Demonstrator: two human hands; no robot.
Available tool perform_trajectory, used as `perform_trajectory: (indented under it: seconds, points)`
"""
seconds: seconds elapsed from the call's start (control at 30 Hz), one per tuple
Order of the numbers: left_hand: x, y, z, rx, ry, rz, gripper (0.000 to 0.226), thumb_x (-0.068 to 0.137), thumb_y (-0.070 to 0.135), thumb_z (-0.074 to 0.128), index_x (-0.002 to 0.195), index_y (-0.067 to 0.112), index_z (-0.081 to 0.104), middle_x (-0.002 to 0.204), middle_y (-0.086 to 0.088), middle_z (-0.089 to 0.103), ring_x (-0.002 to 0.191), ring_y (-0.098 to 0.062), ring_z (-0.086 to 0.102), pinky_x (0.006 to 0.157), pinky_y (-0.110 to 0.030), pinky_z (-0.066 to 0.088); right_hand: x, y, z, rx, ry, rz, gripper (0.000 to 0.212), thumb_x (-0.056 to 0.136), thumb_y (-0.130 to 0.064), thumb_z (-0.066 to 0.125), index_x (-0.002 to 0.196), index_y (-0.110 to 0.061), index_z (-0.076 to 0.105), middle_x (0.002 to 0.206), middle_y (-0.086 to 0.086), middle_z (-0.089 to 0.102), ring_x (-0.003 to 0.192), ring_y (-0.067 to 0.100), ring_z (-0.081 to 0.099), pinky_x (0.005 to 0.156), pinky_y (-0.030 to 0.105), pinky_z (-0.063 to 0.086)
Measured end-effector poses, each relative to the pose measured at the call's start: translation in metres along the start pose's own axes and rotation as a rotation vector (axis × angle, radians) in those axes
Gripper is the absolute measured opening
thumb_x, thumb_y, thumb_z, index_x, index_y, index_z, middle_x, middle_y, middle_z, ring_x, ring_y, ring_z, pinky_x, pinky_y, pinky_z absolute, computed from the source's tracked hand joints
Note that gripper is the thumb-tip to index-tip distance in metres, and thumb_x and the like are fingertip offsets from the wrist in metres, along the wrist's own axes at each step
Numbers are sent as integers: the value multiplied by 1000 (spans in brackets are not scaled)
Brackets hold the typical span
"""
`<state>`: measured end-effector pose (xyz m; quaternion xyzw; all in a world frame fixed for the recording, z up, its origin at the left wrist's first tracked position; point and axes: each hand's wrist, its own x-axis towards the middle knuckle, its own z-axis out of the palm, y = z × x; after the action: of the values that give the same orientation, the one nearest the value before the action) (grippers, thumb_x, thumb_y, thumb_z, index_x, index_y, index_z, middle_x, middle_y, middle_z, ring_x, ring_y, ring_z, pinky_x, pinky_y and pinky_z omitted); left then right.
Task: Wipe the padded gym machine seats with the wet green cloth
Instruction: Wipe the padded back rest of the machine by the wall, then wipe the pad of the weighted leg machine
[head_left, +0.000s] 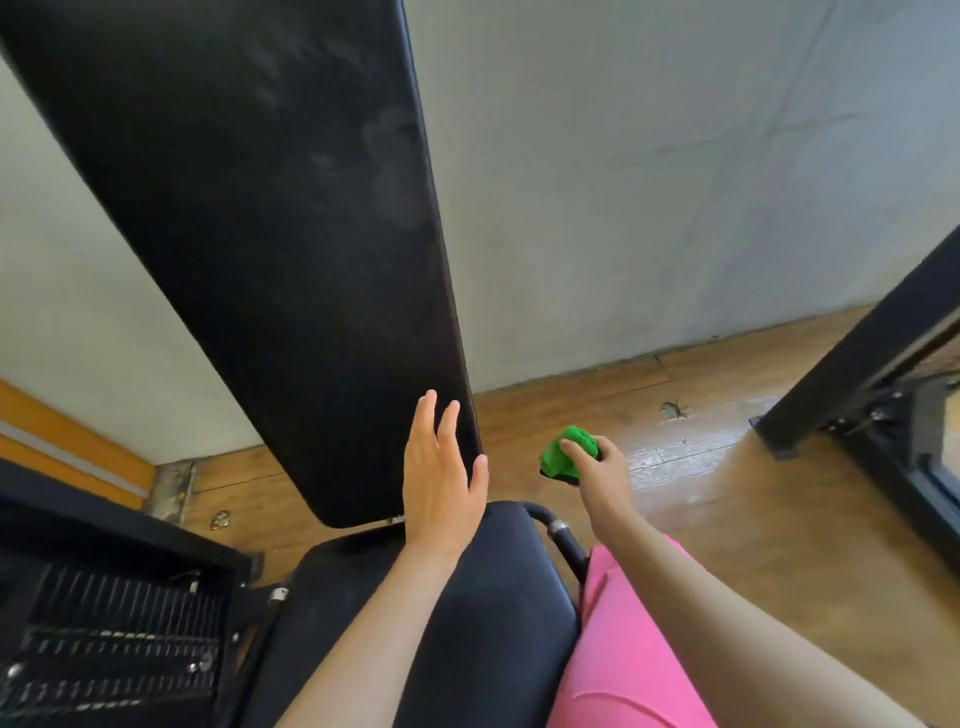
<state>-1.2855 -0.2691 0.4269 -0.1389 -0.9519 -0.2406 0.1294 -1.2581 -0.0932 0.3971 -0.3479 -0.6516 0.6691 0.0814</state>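
A long black padded backrest (270, 218) rises upward and to the left, with faint smears on its surface. Below it lies the black padded seat (483, 613). My left hand (441, 483) is open with fingers spread, resting against the lower right edge of the backrest. To the right, my right hand (597, 475) grips a bunched green cloth (566, 452), held in the air over the wooden floor, clear of the pads.
A weight stack (114, 639) in a black frame stands at the lower left. A black machine frame post (857, 353) is at the right. A metal handle (563, 540) sticks out beside the seat. Wooden floor and a grey wall lie behind; pink clothing (623, 649) is at the bottom.
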Motion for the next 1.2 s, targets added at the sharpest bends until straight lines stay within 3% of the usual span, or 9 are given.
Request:
perform_trajectory:
  seconds: [0.23,0.37,0.53,0.67,0.83,1.03,1.2]
  points:
    - [23,113,30,27,-180,269,65,91,26,61,144,14,25,157,-11,18,145,-27,23,113,-40,32,5,-36,-113,-29,62,-93,10,86,-17,71,88,-15,61,81,1,63,75,13,58,62,20,44]
    - [28,204,51,31,-293,471,64,84,24,69,138,9,39,147,-13,40,136,-28,40,108,-44,41,4,-59,-199,-86,179,-123,21,83,-20,74,98,-13,62,89,2,64,85,18,61,68,21,45]
    - [22,295,54,23,-320,705,63,75,25,77,130,10,49,135,-10,53,126,-27,51,104,-40,43,-25,-83,-285,-196,309,-189,20,85,-19,73,98,-10,61,87,0,61,77,2,55,56,3,40]
    - [19,353,45,151,-301,905,59,78,34,76,130,14,56,133,-6,57,126,-24,53,108,-42,40,-53,-100,-336,-264,425,-191,22,82,-25,77,97,-18,63,95,2,64,85,10,60,61,7,42]
    - [10,436,37,147,-269,1142,55,76,37,77,125,14,62,129,-6,62,124,-24,55,110,-44,35,-95,-115,-390,-267,575,-159,28,76,-21,81,96,-25,63,101,-3,60,94,8,58,74,13,45]
    - [-16,522,27,1,-400,1415,54,98,42,46,146,17,39,151,-3,40,143,-21,30,122,-43,11,-156,-125,-433,-239,821,-33,20,81,-26,76,98,-26,64,99,-4,61,93,9,56,78,23,49]
    - [-38,539,31,-155,-495,1647,52,91,36,61,136,14,51,140,-5,53,133,-24,45,117,-45,22,-195,-124,-424,-250,1051,46,19,81,-28,76,96,-25,65,94,-4,59,85,10,57,74,23,47]
